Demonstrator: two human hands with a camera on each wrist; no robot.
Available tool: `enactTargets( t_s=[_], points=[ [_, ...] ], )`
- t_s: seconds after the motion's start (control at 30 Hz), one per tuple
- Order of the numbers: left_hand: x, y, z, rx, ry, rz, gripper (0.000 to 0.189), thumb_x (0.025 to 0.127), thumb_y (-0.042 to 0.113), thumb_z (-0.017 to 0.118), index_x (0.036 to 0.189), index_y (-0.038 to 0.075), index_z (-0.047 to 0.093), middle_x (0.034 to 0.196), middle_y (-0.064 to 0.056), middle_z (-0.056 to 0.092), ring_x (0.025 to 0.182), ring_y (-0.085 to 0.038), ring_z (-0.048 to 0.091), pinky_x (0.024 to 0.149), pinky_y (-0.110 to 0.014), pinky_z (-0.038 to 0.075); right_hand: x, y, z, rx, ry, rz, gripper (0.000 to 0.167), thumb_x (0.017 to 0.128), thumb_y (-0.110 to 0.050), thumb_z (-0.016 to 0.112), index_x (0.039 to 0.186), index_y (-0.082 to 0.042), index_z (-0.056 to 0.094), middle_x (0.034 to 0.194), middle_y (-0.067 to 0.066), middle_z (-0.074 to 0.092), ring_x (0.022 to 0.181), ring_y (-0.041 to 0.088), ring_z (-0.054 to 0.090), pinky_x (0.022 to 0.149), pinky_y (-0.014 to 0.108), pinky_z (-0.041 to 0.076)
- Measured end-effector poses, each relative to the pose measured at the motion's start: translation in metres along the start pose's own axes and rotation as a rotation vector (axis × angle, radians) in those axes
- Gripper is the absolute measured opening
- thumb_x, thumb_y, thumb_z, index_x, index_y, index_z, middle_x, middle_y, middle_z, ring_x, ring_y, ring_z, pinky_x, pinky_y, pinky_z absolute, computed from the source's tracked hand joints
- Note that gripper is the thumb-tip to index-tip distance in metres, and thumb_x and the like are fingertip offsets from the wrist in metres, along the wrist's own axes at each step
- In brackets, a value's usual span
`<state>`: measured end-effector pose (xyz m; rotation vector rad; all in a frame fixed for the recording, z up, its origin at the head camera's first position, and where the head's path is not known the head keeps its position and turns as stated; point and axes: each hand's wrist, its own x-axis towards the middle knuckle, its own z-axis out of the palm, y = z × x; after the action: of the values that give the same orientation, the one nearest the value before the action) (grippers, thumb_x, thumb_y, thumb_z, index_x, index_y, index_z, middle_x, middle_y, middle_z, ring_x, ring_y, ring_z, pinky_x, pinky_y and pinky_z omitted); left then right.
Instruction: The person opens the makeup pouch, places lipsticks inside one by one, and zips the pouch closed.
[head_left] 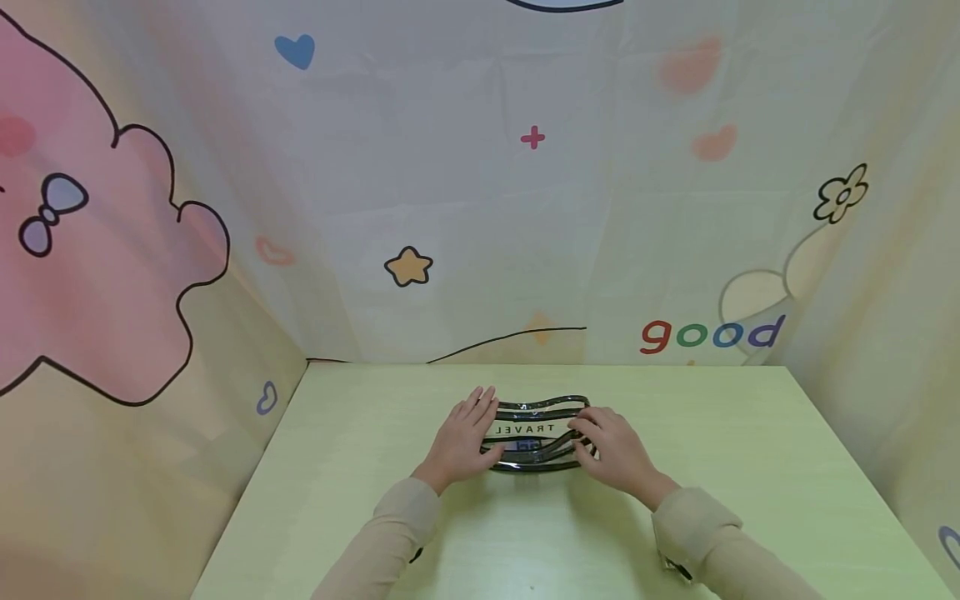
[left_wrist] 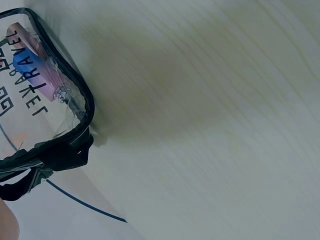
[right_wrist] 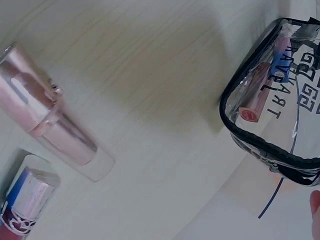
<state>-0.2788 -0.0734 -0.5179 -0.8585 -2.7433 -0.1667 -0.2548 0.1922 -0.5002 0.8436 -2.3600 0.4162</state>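
A clear pouch (head_left: 536, 427) with black trim and the word TRAVEL, reversed in the head view, stands on the table between both hands. My left hand (head_left: 461, 442) rests along its left end, fingers straight and pointing away, thumb at the near edge. With curled fingers and thumb, my right hand (head_left: 618, 450) grips the trim at the right end. Through the clear wall in the right wrist view show a pink tube (right_wrist: 256, 95) and a blue and pink piece (right_wrist: 281, 60). In both wrist views most of each hand is out of frame.
In the right wrist view, a shiny pink tube (right_wrist: 60, 120) with a clear end and a small lip-tint-like bottle (right_wrist: 30, 195) lie on the pale table (head_left: 352, 467). A printed cloth backdrop (head_left: 465, 183) rises behind the table and along both sides.
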Motion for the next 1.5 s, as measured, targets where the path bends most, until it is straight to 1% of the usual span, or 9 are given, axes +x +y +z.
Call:
enactTargets(
  t_s=[0.2, 0.3, 0.47, 0.67, 0.87, 1.1, 1.3, 1.5],
  points=[
    [0.0, 0.0, 0.0, 0.001, 0.002, -0.002, 0.069, 0.085, 0.044, 0.045, 0.139, 0.006, 0.026, 0.148, -0.005, 0.017, 0.137, -0.021, 0.011, 0.107, -0.039, 0.023, -0.008, 0.006, -0.005, 0.008, 0.052, -0.003, 0.031, 0.067, -0.015, 0.062, 0.097, -0.007, 0.064, 0.095, 0.01, 0.06, 0.089, 0.026, 0.056, 0.076, 0.042, 0.046],
    [0.0, 0.0, -0.001, -0.008, 0.002, -0.003, 0.069, 0.085, 0.043, 0.046, 0.139, 0.006, 0.027, 0.148, -0.005, 0.017, 0.137, -0.021, 0.011, 0.107, -0.039, 0.023, -0.011, 0.009, -0.007, 0.009, 0.069, -0.01, 0.032, 0.066, -0.014, 0.061, 0.098, -0.006, 0.064, 0.095, 0.011, 0.06, 0.088, 0.027, 0.056, 0.075, 0.042, 0.045],
    [0.0, 0.0, -0.002, -0.003, 0.0, 0.0, 0.068, 0.085, 0.043, 0.046, 0.139, 0.006, 0.027, 0.148, -0.005, 0.016, 0.137, -0.021, 0.011, 0.107, -0.039, 0.023, -0.019, 0.013, -0.008, 0.009, 0.086, -0.019, 0.034, 0.064, -0.013, 0.063, 0.097, -0.005, 0.064, 0.094, 0.012, 0.059, 0.086, 0.027, 0.055, 0.073, 0.042, 0.046],
    [0.0, 0.001, -0.002, -0.01, 0.001, 0.003, 0.068, 0.085, 0.043, 0.046, 0.138, 0.004, 0.029, 0.148, -0.006, 0.019, 0.137, -0.022, 0.013, 0.107, -0.039, 0.023, -0.029, 0.017, -0.008, -0.002, 0.088, -0.011, 0.034, 0.064, -0.013, 0.061, 0.098, -0.005, 0.063, 0.094, 0.011, 0.059, 0.084, 0.025, 0.056, 0.07, 0.041, 0.046],
    [0.0, 0.001, -0.001, -0.019, -0.013, -0.001, 0.068, 0.085, 0.043, 0.046, 0.138, 0.004, 0.029, 0.148, -0.007, 0.019, 0.137, -0.022, 0.013, 0.107, -0.04, 0.023, -0.04, 0.021, -0.008, -0.008, 0.08, -0.004, 0.035, 0.065, -0.013, 0.06, 0.1, -0.006, 0.063, 0.094, 0.011, 0.06, 0.084, 0.026, 0.056, 0.071, 0.041, 0.046],
    [0.0, 0.0, 0.0, -0.015, -0.009, -0.003, 0.069, 0.085, 0.043, 0.046, 0.139, 0.005, 0.028, 0.148, -0.006, 0.017, 0.137, -0.021, 0.012, 0.107, -0.039, 0.022, -0.055, 0.028, -0.006, -0.024, 0.069, 0.002, 0.036, 0.065, -0.013, 0.059, 0.1, -0.004, 0.062, 0.093, 0.012, 0.06, 0.084, 0.027, 0.056, 0.07, 0.041, 0.046],
    [0.0, 0.0, 0.001, -0.013, -0.001, 0.002, 0.068, 0.085, 0.043, 0.045, 0.138, 0.004, 0.028, 0.148, -0.007, 0.019, 0.137, -0.022, 0.012, 0.107, -0.039, 0.022, -0.067, 0.033, -0.007, -0.056, 0.024, 0.037, 0.037, 0.065, -0.014, 0.061, 0.101, -0.006, 0.062, 0.095, 0.012, 0.059, 0.084, 0.026, 0.057, 0.069, 0.04, 0.047],
    [-0.001, 0.0, 0.001, -0.007, -0.01, -0.002, 0.069, 0.085, 0.044, 0.044, 0.139, 0.006, 0.027, 0.148, -0.006, 0.017, 0.137, -0.022, 0.012, 0.107, -0.038, 0.022, -0.081, 0.039, -0.01, -0.072, -0.016, 0.066, 0.038, 0.064, -0.013, 0.063, 0.101, -0.006, 0.062, 0.096, 0.012, 0.06, 0.085, 0.026, 0.057, 0.07, 0.041, 0.047]
  ],
)
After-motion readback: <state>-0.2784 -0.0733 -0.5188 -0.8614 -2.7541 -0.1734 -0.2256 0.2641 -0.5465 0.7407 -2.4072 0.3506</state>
